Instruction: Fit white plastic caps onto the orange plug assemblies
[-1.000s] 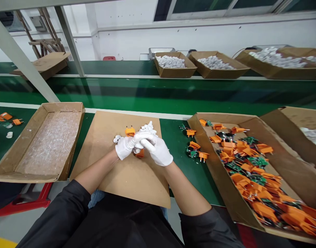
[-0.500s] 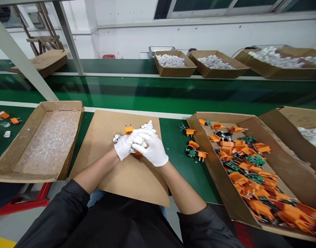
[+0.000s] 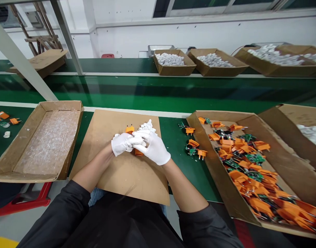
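Both of my hands wear white gloves and meet over a brown cardboard sheet (image 3: 116, 175). My left hand (image 3: 122, 144) has its fingers closed, pointing right; what lies in them is too small to name. My right hand (image 3: 155, 148) curves in from the right, thumb and fingers bent together around something hidden. Behind the fingers lies a heap of small white parts (image 3: 147, 126). An orange plug piece (image 3: 130, 129) with two pins stands just beyond my left hand. Another orange piece (image 3: 138, 152) shows partly beneath my right thumb.
A shallow cardboard box (image 3: 48, 141) lies at left. At right, a large box (image 3: 207, 168) holds orange plugs and green circuit boards, with several loose ones (image 3: 193, 143) beside it. Boxes of white parts (image 3: 173, 70) line the back shelf.
My hands have drawn slightly apart. My left hand has shifted a little left and up, its fingers now more closed; my right hand has moved slightly right.
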Demonstrator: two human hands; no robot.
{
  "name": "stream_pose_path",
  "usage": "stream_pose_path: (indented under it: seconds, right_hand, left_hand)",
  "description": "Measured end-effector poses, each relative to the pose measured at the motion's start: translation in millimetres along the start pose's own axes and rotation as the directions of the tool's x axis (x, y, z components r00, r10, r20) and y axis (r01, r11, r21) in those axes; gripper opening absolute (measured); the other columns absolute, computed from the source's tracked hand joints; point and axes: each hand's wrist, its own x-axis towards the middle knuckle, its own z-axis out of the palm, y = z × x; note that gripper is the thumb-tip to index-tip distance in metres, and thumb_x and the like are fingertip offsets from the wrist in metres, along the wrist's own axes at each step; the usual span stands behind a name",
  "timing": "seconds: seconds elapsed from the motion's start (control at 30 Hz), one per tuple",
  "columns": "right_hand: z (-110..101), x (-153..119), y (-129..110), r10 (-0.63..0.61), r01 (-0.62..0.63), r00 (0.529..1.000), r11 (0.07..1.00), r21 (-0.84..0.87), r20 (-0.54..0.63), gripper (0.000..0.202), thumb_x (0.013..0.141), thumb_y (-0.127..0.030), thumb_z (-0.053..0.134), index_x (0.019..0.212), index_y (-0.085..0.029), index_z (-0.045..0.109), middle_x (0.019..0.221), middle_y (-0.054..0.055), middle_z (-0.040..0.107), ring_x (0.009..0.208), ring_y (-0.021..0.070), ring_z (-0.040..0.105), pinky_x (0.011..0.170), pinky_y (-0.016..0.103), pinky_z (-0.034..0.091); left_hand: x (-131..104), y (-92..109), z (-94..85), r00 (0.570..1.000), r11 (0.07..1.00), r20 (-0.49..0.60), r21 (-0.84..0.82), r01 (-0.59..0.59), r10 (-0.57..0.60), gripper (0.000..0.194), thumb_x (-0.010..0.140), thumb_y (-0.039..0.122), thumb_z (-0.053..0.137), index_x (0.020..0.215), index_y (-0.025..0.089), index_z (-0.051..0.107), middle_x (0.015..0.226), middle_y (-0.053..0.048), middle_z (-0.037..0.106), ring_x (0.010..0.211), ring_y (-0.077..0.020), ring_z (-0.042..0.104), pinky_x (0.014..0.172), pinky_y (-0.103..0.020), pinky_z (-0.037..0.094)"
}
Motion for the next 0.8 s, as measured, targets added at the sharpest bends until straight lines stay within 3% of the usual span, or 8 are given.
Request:
stream_pose_path:
  seconds: [0.13, 0.27, 0.43, 0.53, 0.67, 0.8]
  right_hand:
    - [-8.4, 0.8, 0.1, 0.025, -0.035, 0.996, 0.991, 0.127, 0.082, 0.054, 0.079, -0.043, 0.067, 0.129, -0.024, 0.059, 0.117, 0.008, 0.070, 0.106, 0.0286, 0.067, 0.092, 0.050, 0.055]
    - [-9.2, 0.0, 1.3, 0.052, -0.053, 0.999, 0.995, 0.086, 0.015, 0.034, 0.082, -0.047, 0.065, 0.111, -0.030, 0.070, 0.102, 0.004, 0.075, 0.096, 0.0273, 0.069, 0.089, 0.051, 0.055]
    - [-4.0, -2.4, 3.3, 0.057, -0.055, 0.995, 0.998, 0.026, -0.077, 0.027, 0.082, -0.046, 0.064, 0.104, -0.033, 0.073, 0.086, 0.001, 0.074, 0.078, 0.0226, 0.068, 0.075, 0.043, 0.059]
    - [-5.1, -2.5, 1.0, 0.042, -0.041, 0.997, 0.999, 0.005, -0.070, 0.028, 0.083, -0.047, 0.063, 0.104, -0.032, 0.072, 0.083, 0.002, 0.072, 0.076, 0.0228, 0.067, 0.074, 0.042, 0.058]
    - [-6.9, -2.8, -1.2, -0.003, 0.004, 0.998, 1.000, 0.026, -0.058, 0.036, 0.080, -0.049, 0.066, 0.110, -0.030, 0.069, 0.093, 0.004, 0.073, 0.086, 0.0251, 0.068, 0.080, 0.045, 0.058]
    - [-5.3, -4.0, 1.2, -0.006, 0.007, 0.999, 1.000, 0.020, -0.051, 0.024, 0.081, -0.042, 0.065, 0.101, -0.030, 0.072, 0.089, 0.003, 0.073, 0.083, 0.0235, 0.068, 0.079, 0.045, 0.058]
  left_hand:
    - [-2.6, 1.9, 0.0, 0.999, 0.988, 0.017, 0.149, -0.042, 0.040, 0.038, 0.068, 0.044, 0.074, 0.061, 0.014, 0.053, 0.048, 0.008, 0.030, 0.044, -0.0027, 0.023, 0.044, -0.021, 0.013]
    - [-0.9, -4.4, -3.8, 0.986, 0.993, 0.132, 0.053, -0.107, 0.099, 0.053, 0.067, 0.062, 0.071, 0.060, 0.015, 0.047, 0.053, 0.007, 0.034, 0.043, -0.0017, 0.026, 0.044, -0.020, 0.017]
    - [0.5, -9.3, -3.2, 0.983, 0.995, 0.157, -0.017, -0.095, 0.096, 0.061, 0.082, 0.074, 0.043, 0.061, 0.017, 0.042, 0.052, 0.007, 0.030, 0.042, -0.0025, 0.026, 0.043, -0.020, 0.021]
    - [-2.0, -6.2, 1.3, 0.987, 0.994, 0.132, 0.029, -0.101, 0.096, 0.061, 0.083, 0.074, 0.041, 0.060, 0.017, 0.040, 0.051, 0.007, 0.030, 0.041, -0.0029, 0.025, 0.042, -0.021, 0.021]
    - [-5.8, -2.6, 6.7, 0.988, 0.971, 0.077, 0.187, -0.148, 0.135, 0.065, 0.079, 0.078, 0.040, 0.052, 0.019, 0.035, 0.046, 0.005, 0.029, 0.041, -0.0049, 0.029, 0.041, -0.023, 0.022]
    - [-5.1, -4.2, 8.9, 0.980, 0.956, 0.077, 0.215, -0.197, 0.185, 0.068, 0.075, 0.082, 0.041, 0.049, 0.019, 0.033, 0.045, 0.006, 0.027, 0.040, -0.0047, 0.028, 0.042, -0.024, 0.021]
